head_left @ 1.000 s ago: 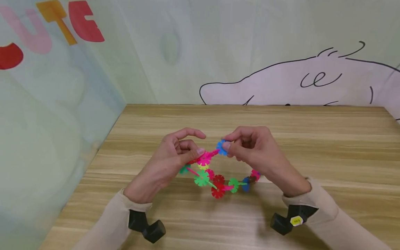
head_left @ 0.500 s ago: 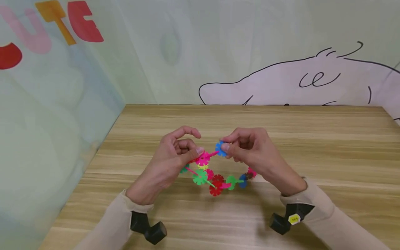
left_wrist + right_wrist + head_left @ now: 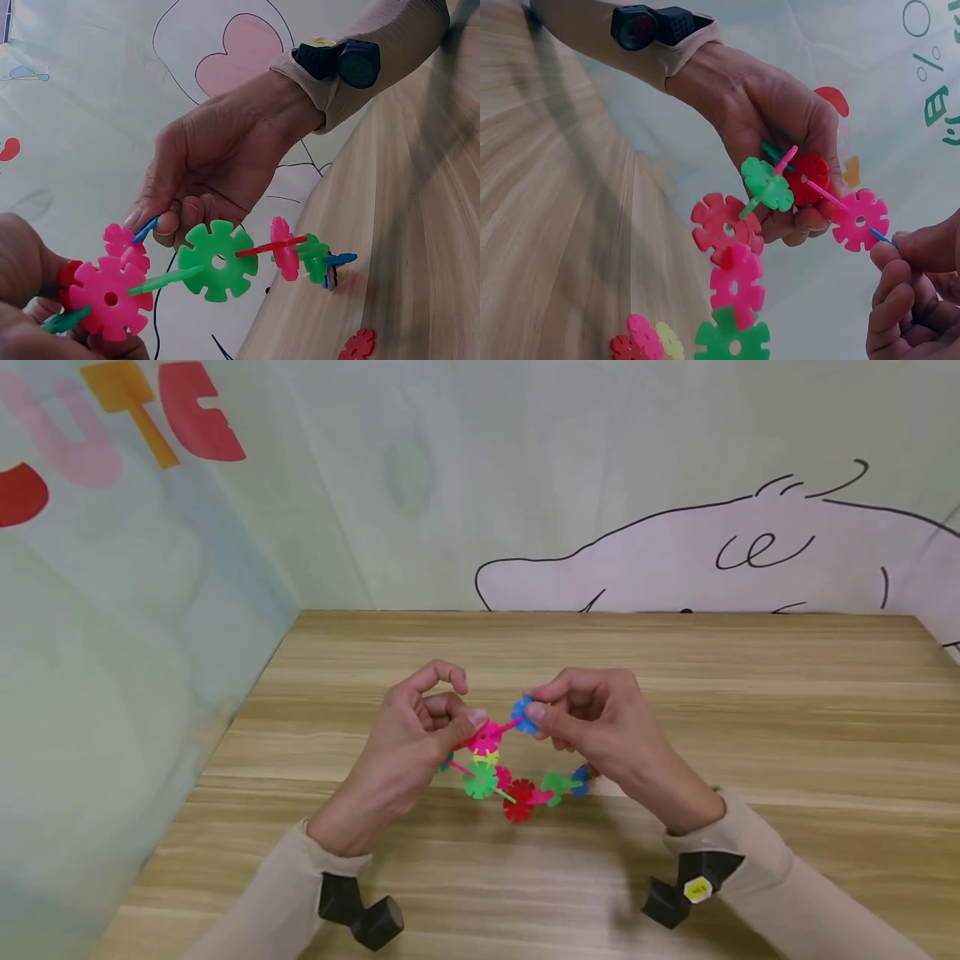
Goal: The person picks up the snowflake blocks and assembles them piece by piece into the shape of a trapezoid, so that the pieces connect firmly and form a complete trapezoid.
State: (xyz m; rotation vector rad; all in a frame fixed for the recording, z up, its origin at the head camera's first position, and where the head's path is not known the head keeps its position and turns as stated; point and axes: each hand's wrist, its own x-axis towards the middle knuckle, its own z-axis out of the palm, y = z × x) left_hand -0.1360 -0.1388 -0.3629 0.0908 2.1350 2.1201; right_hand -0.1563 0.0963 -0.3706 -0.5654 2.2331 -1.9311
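Note:
Several flower-shaped plastic snowflake discs are slotted together in a chain held above the table. My left hand (image 3: 412, 735) grips the chain at a red disc (image 3: 808, 178), thumb against it and index finger arched free. A bright pink disc (image 3: 484, 737) stands just beyond the left thumb. Between thumb and index finger, my right hand (image 3: 607, 727) pinches a blue disc (image 3: 521, 715), which meets a pink one standing edge-on. From the left hand the rest hangs in a curve, with a green disc (image 3: 480, 781) and a red disc (image 3: 518, 802), its far end partly behind the right hand.
Under the chain, a yellow disc (image 3: 670, 341) and a pink disc (image 3: 644, 336) lie in a small cluster on the wooden table (image 3: 480, 893). A printed backdrop (image 3: 360, 510) rises behind the table and along its left side.
The right hand and the chain's right end have shifted slightly left. The left index finger has bent in more. Both hands keep their hold.

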